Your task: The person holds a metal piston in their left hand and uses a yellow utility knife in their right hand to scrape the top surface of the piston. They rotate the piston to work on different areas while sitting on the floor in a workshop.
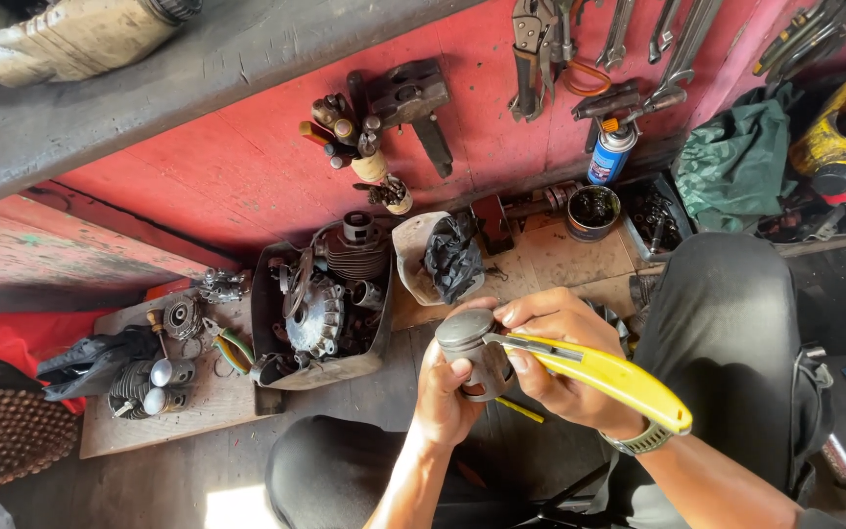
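Note:
My left hand grips a grey metal piston from below, its flat crown facing up. In my right hand is a yellow-handled utility knife, and the blade tip rests against the piston's upper side just under the crown. Both hands meet above my lap, between my knees in dark trousers. A watch sits on my right wrist.
A dark tray of engine parts, including a finned cylinder, lies ahead on the floor. Left of it a wooden board carries gears, pliers and small parts. A bowl with a black rag, a spray can and hanging wrenches line the red wall.

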